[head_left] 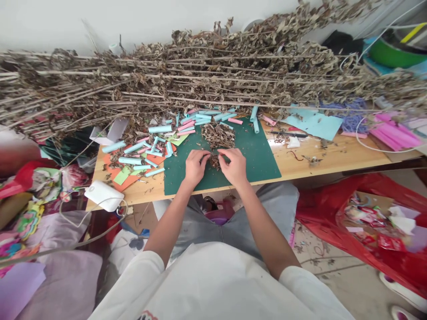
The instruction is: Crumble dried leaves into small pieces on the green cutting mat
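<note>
Crumbled dry leaves (pixel 214 163) lie in a small heap between the two hands, on the near part of a green mat (pixel 263 158). The left hand (pixel 196 168) is on the heap's left side, palm down, fingers bent and leaning toward it, with the thumb drawn close to the forefinger. Opposite, the right hand (pixel 234 165) mirrors it, fingers curled and thumb and forefinger only a little apart. I cannot tell whether either hand has hold of any bits.

Just beyond the hands, on the far side of the small heap, a larger leaf pile (pixel 218 135) sits on the mat. To the left, rolled blue tubes (pixel 130 161) and pink tubes lie scattered, some over orange paper (pixel 128 180) and a green slip (pixel 122 175). More tubes line the mat's far edge. On the right, the wooden table (pixel 353 155) bears a dark pen (pixel 288 134), a blue sheet (pixel 313 123), purple strands (pixel 353 118) and pink material (pixel 395 132). Dried stalks (pixel 160 80) stretch across the far side from left to right. A white device (pixel 104 195) rests at the table's near left corner; an open red bag (pixel 320 204) of wrappers and scraps is at the near right.
</note>
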A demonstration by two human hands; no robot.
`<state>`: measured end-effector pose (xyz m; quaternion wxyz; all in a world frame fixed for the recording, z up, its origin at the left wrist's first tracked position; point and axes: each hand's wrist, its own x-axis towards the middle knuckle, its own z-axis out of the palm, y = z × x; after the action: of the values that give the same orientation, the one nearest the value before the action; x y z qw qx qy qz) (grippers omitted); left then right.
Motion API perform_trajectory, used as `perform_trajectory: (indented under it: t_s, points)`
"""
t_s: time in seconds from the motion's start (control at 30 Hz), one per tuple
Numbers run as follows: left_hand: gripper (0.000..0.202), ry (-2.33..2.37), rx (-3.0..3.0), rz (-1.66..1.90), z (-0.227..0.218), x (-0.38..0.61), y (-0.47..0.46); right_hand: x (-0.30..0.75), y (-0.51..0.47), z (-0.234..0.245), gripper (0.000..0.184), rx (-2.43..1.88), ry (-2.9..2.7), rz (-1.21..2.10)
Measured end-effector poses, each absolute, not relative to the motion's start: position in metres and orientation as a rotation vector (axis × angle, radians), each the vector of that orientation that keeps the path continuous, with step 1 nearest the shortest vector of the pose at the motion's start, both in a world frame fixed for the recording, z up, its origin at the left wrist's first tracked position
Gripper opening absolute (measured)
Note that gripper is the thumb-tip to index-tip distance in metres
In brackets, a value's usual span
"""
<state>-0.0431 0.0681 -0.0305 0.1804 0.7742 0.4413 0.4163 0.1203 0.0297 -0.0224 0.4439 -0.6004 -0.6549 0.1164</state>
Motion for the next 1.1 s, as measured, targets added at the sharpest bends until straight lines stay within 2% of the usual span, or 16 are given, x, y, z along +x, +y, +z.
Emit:
perform_trajectory:
  t_s: [0.43, 0.83, 1.1]
  points:
    - [0.022, 1.173, 2.248, 1.093, -0.030, -0.041, 0.064, 0.112, 0.033, -0.020, 0.016, -1.591, -1.804, 0.155]
    - [0.022, 1.133, 2.186, 1.152, -0.033, -0.042, 0.066, 0.120, 0.035, -0.028, 0.023, -1.462, -1.718, 0.333]
    - [0.019, 1.143, 2.153, 1.123, -0.029, -0.041, 0.064, 0.113, 0.035, -0.024, 0.019, -1.514, -1.804, 0.249]
